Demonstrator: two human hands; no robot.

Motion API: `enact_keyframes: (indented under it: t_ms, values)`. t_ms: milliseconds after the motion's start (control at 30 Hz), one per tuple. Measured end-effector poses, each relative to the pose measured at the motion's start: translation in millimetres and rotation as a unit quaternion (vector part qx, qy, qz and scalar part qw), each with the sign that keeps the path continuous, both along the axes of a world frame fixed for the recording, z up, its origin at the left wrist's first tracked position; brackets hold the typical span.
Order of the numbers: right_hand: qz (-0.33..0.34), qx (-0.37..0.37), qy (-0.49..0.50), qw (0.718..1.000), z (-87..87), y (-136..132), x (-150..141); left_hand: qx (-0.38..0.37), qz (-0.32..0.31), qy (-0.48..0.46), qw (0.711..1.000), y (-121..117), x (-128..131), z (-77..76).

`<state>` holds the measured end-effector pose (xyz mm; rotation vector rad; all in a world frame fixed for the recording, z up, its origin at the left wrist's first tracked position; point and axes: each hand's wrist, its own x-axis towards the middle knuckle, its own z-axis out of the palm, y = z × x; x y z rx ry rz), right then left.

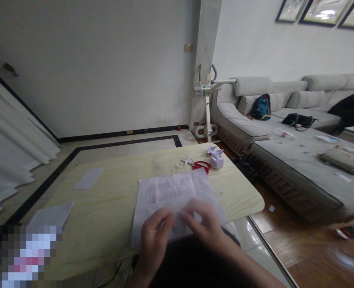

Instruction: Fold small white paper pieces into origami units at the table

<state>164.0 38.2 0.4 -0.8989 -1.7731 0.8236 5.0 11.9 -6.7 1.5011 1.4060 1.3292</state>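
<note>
My left hand (155, 230) and my right hand (205, 224) meet over the near edge of a printed paper sheet (172, 190) that lies on the table. Both hands are closed in a pinch, fingertips almost touching. Something thin and pale seems to be between them, but it is too small and blurred to name. Past the sheet lie red-handled scissors (201, 165), with thin pale strips (177, 166) beside the blades. A folded white paper shape (216, 158) stands to the right of the scissors.
The pale wooden table (105, 224) has a rounded right corner. On its left lie a small white paper (89, 178) and a larger folded paper (52, 215). A grey sofa (285, 156) with bags stands at right, behind it a white exercise machine (207, 108). Part of another person (352, 106) shows there.
</note>
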Motion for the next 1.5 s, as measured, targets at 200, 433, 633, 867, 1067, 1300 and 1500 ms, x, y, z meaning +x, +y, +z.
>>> enact_keyframes:
  t_ms: [200,433,633,867,1067,1300,1500]
  values:
    - [-0.001,-0.037,0.007,0.999,4.1,-2,2,0.000,-0.015,0.011,1.000,0,0,-1.2]
    - [0.022,-0.037,0.018,0.999,9.9,-3,4,0.058,-0.085,0.085,0.991,4,-7,5.5]
    - [0.032,0.014,-0.011,0.999,7.7,-6,4,0.128,-0.103,0.162,0.973,5,-11,6.5]
    - [0.041,0.046,-0.017,0.998,7.0,-7,3,0.236,-0.084,0.243,0.937,5,-16,1.0]
    - [0.087,-0.182,0.121,0.972,17.6,-8,2,0.152,-0.108,0.075,0.980,-2,-14,8.0]
    - [0.095,-0.328,0.249,0.906,8.0,-3,-2,0.128,-0.087,0.032,0.987,-3,-11,-0.2]
    - [0.035,-0.181,0.116,0.976,19.4,-1,7,0.188,-0.029,0.059,0.980,1,-13,4.1]
